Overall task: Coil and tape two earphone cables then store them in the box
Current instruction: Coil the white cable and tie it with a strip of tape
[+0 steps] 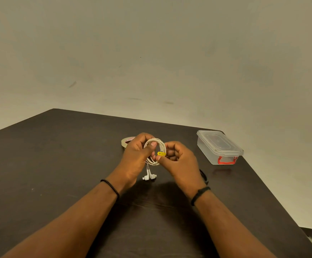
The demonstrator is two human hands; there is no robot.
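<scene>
Both hands up over mid counter point(58, 164), sharing the white earphone coil point(156, 151). Left hand point(135, 157) grips coil's left side, thumb across the loops; right hand point(177, 159) pinches its right side by a yellow tag point(161, 154). Earbuds point(149, 176) dangle below. Tape roll point(126, 141) just behind left hand; lidded clear box point(219, 147) far right.

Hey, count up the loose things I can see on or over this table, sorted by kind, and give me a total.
White earphone cable coil, held in both hands: 1
Tape roll, on the table behind the left hand: 1
Clear plastic box with lid on and red latch: 1
Dark item partly hidden behind the right hand, kind unclear: 1
Total: 4
</scene>
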